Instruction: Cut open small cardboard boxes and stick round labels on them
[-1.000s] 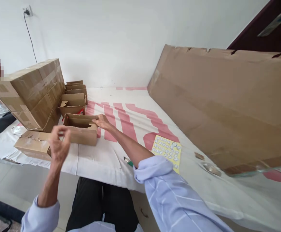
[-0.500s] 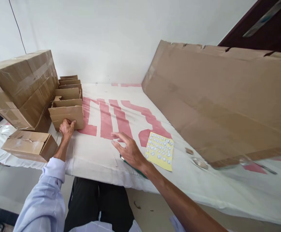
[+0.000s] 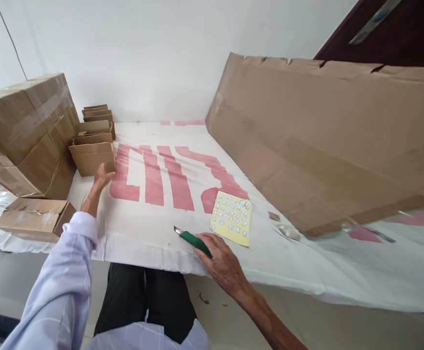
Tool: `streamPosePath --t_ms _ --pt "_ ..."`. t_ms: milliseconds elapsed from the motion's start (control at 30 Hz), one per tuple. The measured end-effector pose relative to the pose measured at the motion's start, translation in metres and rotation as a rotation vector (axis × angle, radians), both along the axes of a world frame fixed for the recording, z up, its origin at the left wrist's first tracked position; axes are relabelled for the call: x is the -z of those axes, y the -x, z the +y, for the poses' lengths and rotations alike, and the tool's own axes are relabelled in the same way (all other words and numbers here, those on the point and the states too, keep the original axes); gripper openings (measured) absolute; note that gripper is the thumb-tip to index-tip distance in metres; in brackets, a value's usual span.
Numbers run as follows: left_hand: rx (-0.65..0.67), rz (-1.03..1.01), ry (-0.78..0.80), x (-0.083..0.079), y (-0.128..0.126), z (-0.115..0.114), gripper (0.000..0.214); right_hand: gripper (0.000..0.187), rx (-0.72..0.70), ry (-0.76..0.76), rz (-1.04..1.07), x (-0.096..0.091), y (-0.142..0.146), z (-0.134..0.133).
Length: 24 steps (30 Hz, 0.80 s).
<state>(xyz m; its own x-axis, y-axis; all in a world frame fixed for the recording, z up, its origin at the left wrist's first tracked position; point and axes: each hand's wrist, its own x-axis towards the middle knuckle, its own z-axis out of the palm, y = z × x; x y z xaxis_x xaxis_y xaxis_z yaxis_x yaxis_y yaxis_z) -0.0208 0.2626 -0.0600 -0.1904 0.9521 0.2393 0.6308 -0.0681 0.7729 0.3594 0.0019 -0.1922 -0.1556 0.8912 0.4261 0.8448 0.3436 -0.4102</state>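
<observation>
My left hand (image 3: 103,177) touches the front face of the nearest open cardboard box (image 3: 92,159), close to its lower right corner. Its fingers look apart, though the fingertips are partly lost against the box. Behind that box, several more open boxes (image 3: 95,127) stand in a row with their flaps up. Near the table's front edge, my right hand (image 3: 219,260) has its thumb and fingers around the green handle of a utility knife (image 3: 192,239). The knife's blade end points left and away from me.
Large taped cartons (image 3: 25,126) are stacked at the left, with a smaller closed box (image 3: 33,216) before them. A yellow sticker sheet (image 3: 231,218) lies right of the knife. A big cardboard sheet (image 3: 324,141) leans on the right. A tape roll (image 3: 289,232) lies beside it.
The front box has slid back towards the row, my left hand moving with it. My right hand has come down from above the table and closed on the utility knife. The view has shifted slightly.
</observation>
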Motion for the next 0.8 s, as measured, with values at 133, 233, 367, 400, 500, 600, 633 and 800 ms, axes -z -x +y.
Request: streamPosePath --t_ms 133,233,367,400,500,600,633,800 --pt "0.037 0.099 -0.172 -0.016 0.026 -0.083 0.058 0.03 0.01 -0.044 -0.047 0.019 -0.007 -0.002" --pt "-0.213 0.319 -0.468 -0.035 0.099 -0.158 0.044 0.031 0.007 -0.085 -0.078 0.029 -0.011 -0.005" --pt "-0.737 0.224 -0.133 -0.054 0.208 -0.216 0.058 0.03 0.009 -0.114 -0.091 0.036 -0.01 -0.005" --pt "-0.746 0.178 -0.058 -0.054 0.226 -0.222 0.061 0.03 0.012 -0.118 -0.094 0.037 -0.009 -0.005" --pt "-0.646 0.077 0.064 -0.046 0.249 -0.228 0.056 0.029 0.026 -0.114 -0.112 0.042 -0.007 -0.001" --pt "-0.6 0.042 0.074 -0.031 0.24 -0.235 0.057 0.029 0.03 -0.092 -0.122 0.046 -0.007 0.001" --pt "-0.6 0.038 0.071 -0.027 0.234 -0.239 0.06 0.029 0.032 -0.081 -0.122 0.047 -0.007 0.001" --pt "-0.453 -0.011 0.053 -0.003 0.186 -0.264 0.072 0.031 0.041 -0.035 -0.134 0.045 -0.008 0.002"
